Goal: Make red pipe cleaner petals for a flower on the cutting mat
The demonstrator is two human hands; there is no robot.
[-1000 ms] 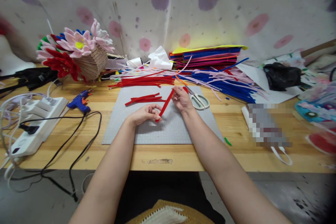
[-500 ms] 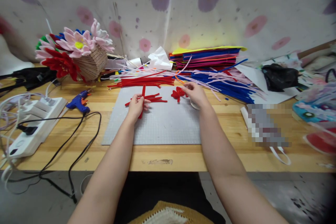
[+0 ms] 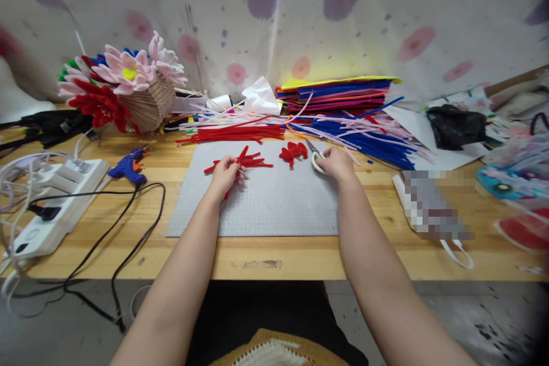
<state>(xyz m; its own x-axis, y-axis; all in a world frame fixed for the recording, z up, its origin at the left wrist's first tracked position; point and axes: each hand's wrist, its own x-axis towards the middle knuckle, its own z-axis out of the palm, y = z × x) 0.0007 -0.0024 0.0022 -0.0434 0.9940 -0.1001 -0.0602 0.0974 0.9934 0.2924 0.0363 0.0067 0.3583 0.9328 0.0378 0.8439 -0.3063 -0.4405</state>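
My left hand (image 3: 227, 174) pinches a red pipe cleaner (image 3: 242, 154), which slants up to the right past the fingers. Under and beside it lie several cut red pipe cleaners (image 3: 257, 162) on the grey cutting mat (image 3: 274, 206). At the mat's right side my right hand (image 3: 338, 163) is closed around the pale handles of the scissors (image 3: 316, 159), whose blades point up and left. Just left of the blades sit curled red pipe-cleaner pieces (image 3: 294, 152), apart from both hands.
A row of long red pipe cleaners (image 3: 240, 133) and blue ones (image 3: 377, 143) lies behind the mat. On the left are a blue glue gun (image 3: 128, 167), a power strip (image 3: 55, 206) and a basket of fuzzy flowers (image 3: 154, 103). A blurred-out device (image 3: 437, 206) rests at right.
My right hand has moved right, from beside the curled red pieces to the scissors, and now grips their handles. The pipe cleaner in my left hand has tilted to the right.
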